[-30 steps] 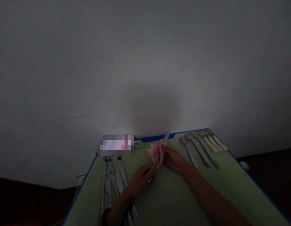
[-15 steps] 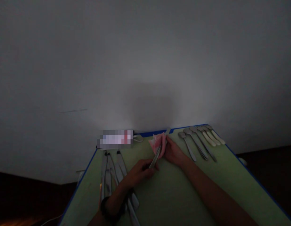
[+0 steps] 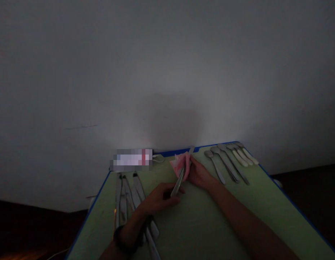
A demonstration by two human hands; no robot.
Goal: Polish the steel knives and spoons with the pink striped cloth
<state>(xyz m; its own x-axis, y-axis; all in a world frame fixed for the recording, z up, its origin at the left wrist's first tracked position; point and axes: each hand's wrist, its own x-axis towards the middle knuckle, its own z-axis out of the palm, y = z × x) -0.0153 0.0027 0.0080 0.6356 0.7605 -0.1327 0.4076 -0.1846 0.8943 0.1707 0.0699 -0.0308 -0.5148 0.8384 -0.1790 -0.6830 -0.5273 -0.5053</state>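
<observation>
In my right hand (image 3: pixel 200 174), a folded pink cloth (image 3: pixel 180 164) is wrapped round the middle of a metal table knife (image 3: pixel 178 185). The knife slants, its flat blade end poking out past the cloth toward the wall and its handle pointing back at me. My left hand (image 3: pixel 163 198) is at the handle's end, thumb and fingers apart on either side of it; any contact there is hard to make out. Under and beside my left forearm lie several table knives (image 3: pixel 138 187). A dark band circles my left wrist.
Several metal spoons (image 3: pixel 216 166) and forks with cream handles (image 3: pixel 241 157) lie in a row at the back right of the green table (image 3: pixel 200 227). A blurred-out packet (image 3: pixel 132 160) sits at the back left, beside a pale loop (image 3: pixel 158 158). The wall (image 3: pixel 167 72) stands right behind.
My left thumb and fingers have loosened and spread from the knife's handle. My right hand keeps the cloth round the knife in nearly the same place.
</observation>
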